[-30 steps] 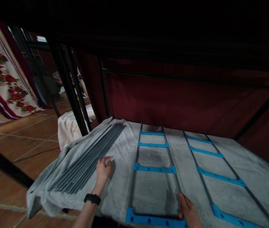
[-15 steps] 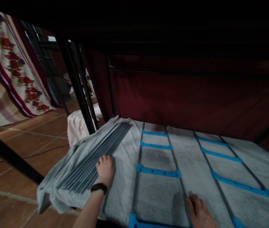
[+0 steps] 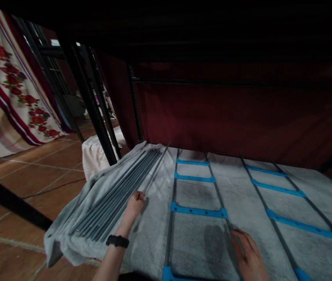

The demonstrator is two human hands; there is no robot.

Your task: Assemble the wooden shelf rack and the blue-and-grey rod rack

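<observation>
My left hand (image 3: 136, 203), with a dark band at the wrist, is closed around a thin grey rod (image 3: 157, 166). That rod is raised just off the right side of a bundle of similar grey rods (image 3: 115, 191) lying on the cloth. My right hand (image 3: 249, 249) rests beside the right-hand rod of the nearer blue-and-grey frame (image 3: 198, 211), fingers loosely spread and partly bent. This frame has blue crosspieces between two long grey rods. A second blue-and-grey frame (image 3: 308, 228) of the same kind lies to its right.
A grey cloth (image 3: 151, 234) covers the work surface. Black metal posts (image 3: 88, 93) rise at the left, and a dark shelf hangs overhead. Dark red fabric (image 3: 213, 113) closes the back. A flowered curtain (image 3: 16, 86) and tiled floor (image 3: 4, 242) lie left.
My left hand has moved from lying on the bundle to gripping one rod, now lifted away to the right. My right hand has shifted little and its fingers have spread more.
</observation>
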